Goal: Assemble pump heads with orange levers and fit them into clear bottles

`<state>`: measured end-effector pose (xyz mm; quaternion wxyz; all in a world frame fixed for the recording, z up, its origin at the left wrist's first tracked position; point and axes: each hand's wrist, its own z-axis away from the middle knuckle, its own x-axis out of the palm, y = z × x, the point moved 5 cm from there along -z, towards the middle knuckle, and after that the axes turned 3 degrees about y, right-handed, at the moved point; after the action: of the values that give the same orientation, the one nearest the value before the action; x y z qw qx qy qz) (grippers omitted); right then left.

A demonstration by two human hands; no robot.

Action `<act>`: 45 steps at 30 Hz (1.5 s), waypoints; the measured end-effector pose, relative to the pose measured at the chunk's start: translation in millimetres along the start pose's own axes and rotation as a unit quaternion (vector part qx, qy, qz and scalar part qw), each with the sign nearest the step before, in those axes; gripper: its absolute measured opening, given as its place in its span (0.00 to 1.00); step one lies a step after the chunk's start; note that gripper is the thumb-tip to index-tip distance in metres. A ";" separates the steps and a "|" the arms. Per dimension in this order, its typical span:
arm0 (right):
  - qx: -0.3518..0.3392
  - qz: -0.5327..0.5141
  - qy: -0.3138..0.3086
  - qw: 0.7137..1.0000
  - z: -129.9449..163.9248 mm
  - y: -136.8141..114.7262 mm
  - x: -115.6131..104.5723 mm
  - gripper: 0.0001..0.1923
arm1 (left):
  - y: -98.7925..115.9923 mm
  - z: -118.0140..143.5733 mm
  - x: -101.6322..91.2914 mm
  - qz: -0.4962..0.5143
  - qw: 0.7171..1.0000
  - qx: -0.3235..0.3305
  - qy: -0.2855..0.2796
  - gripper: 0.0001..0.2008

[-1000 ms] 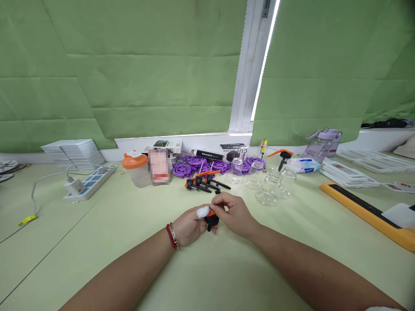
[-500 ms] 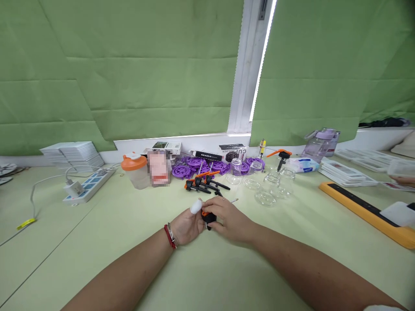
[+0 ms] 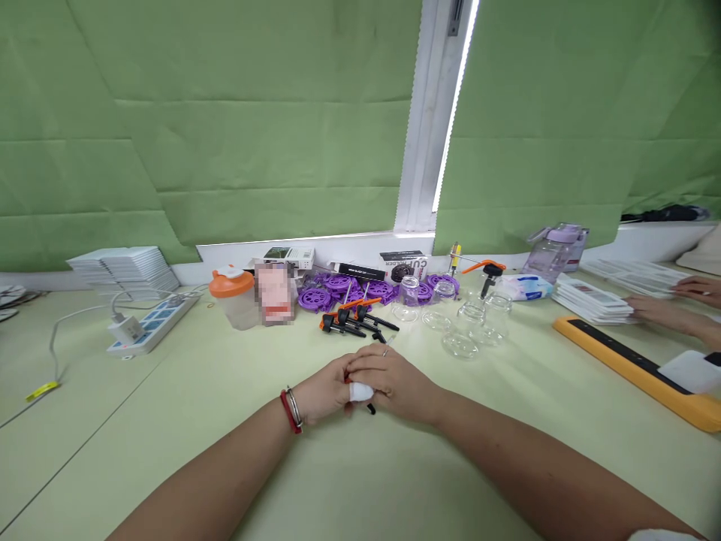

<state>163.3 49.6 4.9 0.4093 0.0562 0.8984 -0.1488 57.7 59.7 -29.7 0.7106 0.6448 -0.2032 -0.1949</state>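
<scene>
Black part [image 3: 370, 409] mostly hidden behind left hand [image 3: 321, 392], right hand [image 3: 404, 383]; package [image 3: 276, 291] blurred.

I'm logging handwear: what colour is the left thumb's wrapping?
The wrapping is white, clearest in the head view.

Light: bright, even | glare: curtain gap [image 3: 454, 113] | shadows: soft, on table [image 3: 417, 481] | edges: stretched | pixelated patch [image 3: 275, 294]

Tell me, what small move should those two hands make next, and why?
I'd suggest easing the right hand back slightly while the left hand supports the dark part. The hands are closed together around it, with little more than a black tip showing below the fingers, so its fit can't be seen; opening up would probably allow a check.
</scene>
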 end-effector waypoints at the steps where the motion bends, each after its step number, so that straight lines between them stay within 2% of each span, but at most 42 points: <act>1: 0.005 0.024 0.032 0.999 0.6 3.0 -5.0 0.08 | -0.7 -1.7 -4.5 -0.005 1.000 -0.001 0.020 0.20; 3: 0.045 0.073 0.110 0.990 3.8 13.9 -17.1 0.10 | -1.9 -5.1 -17.9 -0.002 0.996 -0.006 0.084 0.14; 5: 0.130 0.100 0.175 0.971 10.4 32.5 -27.0 0.10 | -3.0 -7.5 -33.6 0.011 0.988 -0.008 0.152 0.13; 6: 0.185 0.105 0.188 0.959 14.7 44.2 -28.9 0.10 | -3.2 -8.4 -40.4 0.020 0.984 -0.005 0.176 0.13; 8: 0.309 0.105 0.162 0.931 24.3 69.9 -25.5 0.11 | -3.3 -10.3 -50.4 0.032 0.979 0.008 0.202 0.13; 10: 0.418 0.099 0.096 0.898 34.3 92.1 -15.9 0.13 | -4.1 -11.7 -55.1 0.039 0.976 0.015 0.212 0.13; 13: 0.488 0.108 0.002 0.866 42.6 109.7 -2.8 0.18 | -7.1 -12.6 -54.0 0.060 0.974 0.003 0.219 0.13; 17: 0.492 0.144 -0.033 0.858 43.4 114.7 -1.1 0.14 | -7.6 -11.6 -48.5 0.092 0.970 -0.007 0.224 0.14; 19: 0.485 0.142 -0.035 0.862 43.0 113.4 -3.2 0.10 | -6.4 -10.4 -49.3 0.108 0.965 -0.001 0.239 0.13; 22: 0.466 0.133 -0.035 0.874 41.5 106.9 -6.3 0.10 | -4.1 -8.6 -55.1 0.128 0.953 0.018 0.272 0.11; 24: 0.435 0.115 -0.016 0.893 37.9 98.1 -7.6 0.11 | -2.7 -8.1 -59.8 0.136 0.946 0.032 0.291 0.10; 28: 0.325 0.051 0.013 0.944 25.9 72.1 -3.7 0.10 | -1.7 -8.2 -66.2 0.156 0.937 0.051 0.309 0.08; 31: 0.276 0.038 -0.003 0.960 20.2 57.8 2.3 0.10 | -2.3 -9.1 -65.2 0.169 0.938 0.053 0.299 0.08; 37: 0.244 0.036 -0.008 0.969 17.1 48.1 7.0 0.10 | -1.5 -8.8 -55.5 0.179 0.945 0.045 0.271 0.10; 41: 0.251 0.023 0.000 0.968 17.1 46.7 7.0 0.09 | 0.8 -7.2 -51.8 0.168 0.951 0.043 0.257 0.13; 45: 0.285 -0.004 -0.016 0.958 20.7 49.3 10.2 0.08 | 1.2 -5.8 -49.9 0.101 0.968 0.029 0.229 0.23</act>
<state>182.4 89.6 -26.5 0.3902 0.1645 0.8124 -0.4010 19.0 91.6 -30.9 0.7350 0.6690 -0.1043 0.0369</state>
